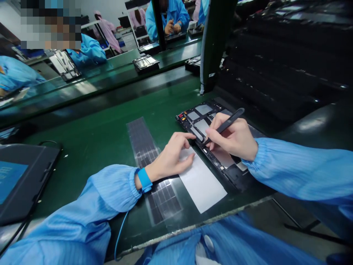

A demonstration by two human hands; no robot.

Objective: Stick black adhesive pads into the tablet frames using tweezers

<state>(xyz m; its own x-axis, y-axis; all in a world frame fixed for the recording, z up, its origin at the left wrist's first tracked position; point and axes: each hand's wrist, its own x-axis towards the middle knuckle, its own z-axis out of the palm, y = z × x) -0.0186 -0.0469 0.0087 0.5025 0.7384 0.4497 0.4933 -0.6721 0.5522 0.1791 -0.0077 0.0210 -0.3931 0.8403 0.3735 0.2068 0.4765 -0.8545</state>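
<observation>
An opened tablet body (199,118) lies on the green bench (96,136), its inner parts showing. My right hand (234,138) is closed round black tweezers (227,124), whose tip touches the tablet's left edge. My left hand (172,154) rests beside it with fingers spread, the forefinger reaching to the tablet's edge and the thumb lying on a white sheet (202,182). A blue wrist strap (144,179) with a cord circles my left wrist.
A strip of small dark pads (145,145) runs under my left forearm. A dark tray with a blue sheet (19,176) sits at the left. Stacked black trays (289,55) rise at the right. Other people in blue coats work across the belt, with more tablets (145,62) on it.
</observation>
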